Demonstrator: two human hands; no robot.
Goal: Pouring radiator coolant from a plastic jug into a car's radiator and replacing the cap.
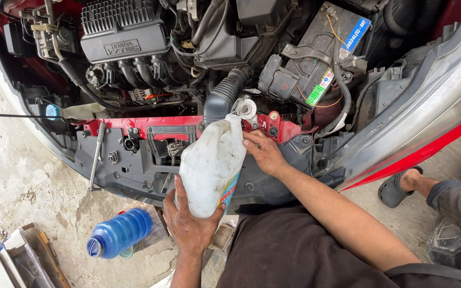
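Observation:
A dirty white plastic jug (211, 165) is tilted so that its neck points at the round metal filler opening (246, 109) behind the red crossbar (150, 127) of an open car engine bay. My left hand (188, 224) cups the jug's base from below. My right hand (262, 152) rests on the jug's upper side near the neck, fingers against it. The jug's spout touches or nearly touches the filler; whether liquid flows cannot be made out.
A black engine cover (124, 32) and a battery (321, 58) sit deeper in the bay. A blue bottle (119, 233) lies on the concrete floor at lower left beside cardboard boxes (12, 258). Another person's sandalled foot (401, 184) stands at right by the silver bumper (433, 101).

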